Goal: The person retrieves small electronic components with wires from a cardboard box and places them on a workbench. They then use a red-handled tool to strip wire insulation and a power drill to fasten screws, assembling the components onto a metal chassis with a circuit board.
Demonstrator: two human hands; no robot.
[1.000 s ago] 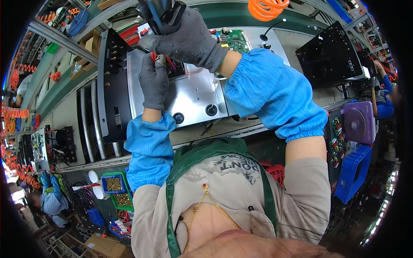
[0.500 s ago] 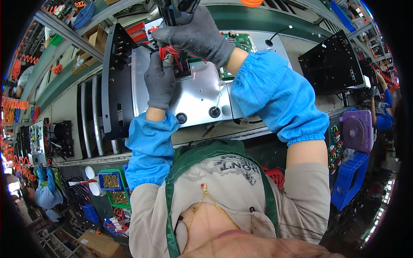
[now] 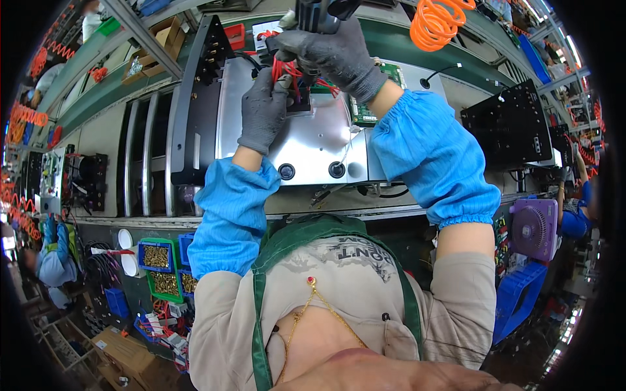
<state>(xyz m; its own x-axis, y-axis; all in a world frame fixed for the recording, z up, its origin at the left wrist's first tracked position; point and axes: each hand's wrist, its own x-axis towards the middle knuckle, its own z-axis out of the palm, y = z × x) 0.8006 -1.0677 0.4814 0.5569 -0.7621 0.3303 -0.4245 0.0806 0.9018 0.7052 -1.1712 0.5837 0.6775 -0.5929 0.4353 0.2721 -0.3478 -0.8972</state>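
My right hand (image 3: 342, 58), in a grey glove, is wrapped round a dark power driver (image 3: 317, 16) that points down at the metal chassis (image 3: 306, 146). My left hand (image 3: 263, 111), gloved too, is closed on a bundle of red wires (image 3: 284, 68) just below and left of the driver. The driver's tip is hidden behind the wires and fingers. Under the hands sits a dark block (image 3: 300, 103) on the silvery plate. A green circuit board (image 3: 362, 115) lies right of them, partly covered by my right arm. At the chassis's left end stands a black panel (image 3: 195, 104).
Another black-panelled unit (image 3: 505, 124) stands to the right, with a purple fan (image 3: 535, 228) nearer me. An orange coiled hose (image 3: 433, 23) hangs at the top. Bins of brass-coloured fasteners (image 3: 156, 257) are at lower left. Metal rollers (image 3: 150, 156) lie left of the chassis. Other people work at both sides.
The view has shifted, so the chassis and both hands appear farther right and slightly higher. More of the orange hose shows. My hands keep their hold on the driver and wires.
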